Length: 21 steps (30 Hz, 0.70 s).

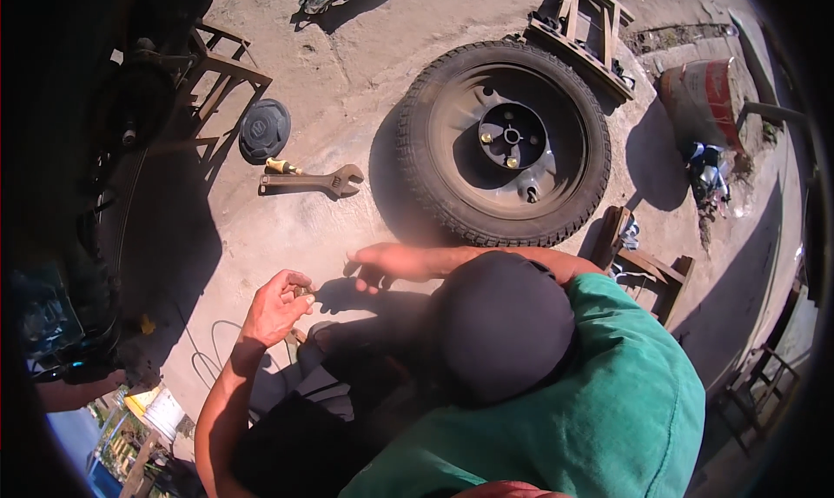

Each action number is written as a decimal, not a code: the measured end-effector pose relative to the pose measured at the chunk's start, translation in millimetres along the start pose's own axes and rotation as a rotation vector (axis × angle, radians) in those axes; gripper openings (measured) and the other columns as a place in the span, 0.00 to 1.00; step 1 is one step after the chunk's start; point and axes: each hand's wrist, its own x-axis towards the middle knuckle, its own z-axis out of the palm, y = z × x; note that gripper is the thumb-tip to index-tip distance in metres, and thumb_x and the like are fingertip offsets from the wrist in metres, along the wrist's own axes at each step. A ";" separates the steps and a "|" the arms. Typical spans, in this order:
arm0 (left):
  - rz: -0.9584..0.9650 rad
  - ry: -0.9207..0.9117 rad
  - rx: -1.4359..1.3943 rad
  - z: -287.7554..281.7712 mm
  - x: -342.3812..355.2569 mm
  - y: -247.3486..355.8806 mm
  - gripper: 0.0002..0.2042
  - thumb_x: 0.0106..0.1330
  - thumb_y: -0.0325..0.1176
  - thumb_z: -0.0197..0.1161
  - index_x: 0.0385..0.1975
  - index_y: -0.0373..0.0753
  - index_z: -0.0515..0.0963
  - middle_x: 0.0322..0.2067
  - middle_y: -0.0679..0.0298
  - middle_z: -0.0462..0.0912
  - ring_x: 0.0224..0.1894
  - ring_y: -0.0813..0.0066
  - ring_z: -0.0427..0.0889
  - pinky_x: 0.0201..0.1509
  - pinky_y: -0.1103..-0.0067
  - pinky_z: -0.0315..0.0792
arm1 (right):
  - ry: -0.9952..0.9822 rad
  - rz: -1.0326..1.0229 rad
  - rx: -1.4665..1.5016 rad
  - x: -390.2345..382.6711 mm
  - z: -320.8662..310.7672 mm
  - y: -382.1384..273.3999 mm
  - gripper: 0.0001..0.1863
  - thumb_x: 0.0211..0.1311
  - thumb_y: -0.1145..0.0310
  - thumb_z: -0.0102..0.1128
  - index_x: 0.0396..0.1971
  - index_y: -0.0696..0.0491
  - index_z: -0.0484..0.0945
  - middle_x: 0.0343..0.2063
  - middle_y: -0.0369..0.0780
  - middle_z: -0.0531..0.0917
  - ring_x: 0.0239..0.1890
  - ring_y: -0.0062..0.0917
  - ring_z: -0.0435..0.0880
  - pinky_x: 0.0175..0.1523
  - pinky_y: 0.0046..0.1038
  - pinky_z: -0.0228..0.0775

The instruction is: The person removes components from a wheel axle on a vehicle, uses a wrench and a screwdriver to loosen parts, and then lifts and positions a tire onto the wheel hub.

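Note:
My left hand is closed, thumb against fingers, on a small brownish metal piece; its exact shape is mostly covered. Just right of it, my right hand reaches in with fingers spread, slightly blurred, and nothing shows in them. Beyond my right forearm, a car wheel lies flat, its tyre around a steel rim. Two brass-coloured nuts sit at its black hub. Ahead of my hands, an adjustable wrench rests on the ground, beside a yellow-handled tool and a round black cap.
Wooden frames stand at the far left, behind the wheel and at its near right. A red and grey drum-like container is farther right. Dark machinery fills the left side, and another person's forearm shows there.

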 end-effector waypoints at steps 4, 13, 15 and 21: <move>0.215 -0.124 0.472 27.0 11.9 82.4 0.15 0.64 0.30 0.66 0.48 0.31 0.78 0.42 0.59 0.83 0.33 0.77 0.80 0.40 0.78 0.76 | -0.089 0.049 0.216 12.0 12.0 -19.4 0.32 0.79 0.40 0.36 0.53 0.52 0.79 0.35 0.35 0.84 0.32 0.21 0.79 0.34 0.24 0.66; 0.127 0.170 0.249 -75.7 101.2 31.7 0.16 0.64 0.36 0.71 0.46 0.32 0.81 0.38 0.60 0.86 0.37 0.75 0.84 0.39 0.75 0.77 | 0.746 -0.369 -0.388 -59.0 -52.4 -26.2 0.13 0.71 0.63 0.61 0.38 0.59 0.82 0.25 0.32 0.81 0.27 0.15 0.75 0.36 0.21 0.68; 0.086 0.239 0.364 -128.4 120.2 4.1 0.16 0.63 0.37 0.71 0.44 0.34 0.81 0.35 0.61 0.85 0.34 0.76 0.84 0.34 0.76 0.76 | 0.963 -0.548 -0.585 -73.9 -66.7 -15.4 0.10 0.70 0.68 0.62 0.38 0.60 0.82 0.25 0.36 0.82 0.29 0.17 0.77 0.37 0.22 0.71; -0.005 0.560 0.268 -203.1 201.0 -13.6 0.19 0.62 0.46 0.71 0.42 0.35 0.82 0.36 0.58 0.86 0.33 0.72 0.84 0.36 0.73 0.78 | 1.333 -0.492 -0.772 -80.0 -110.3 24.9 0.09 0.69 0.67 0.62 0.41 0.56 0.83 0.34 0.43 0.87 0.37 0.31 0.87 0.46 0.29 0.77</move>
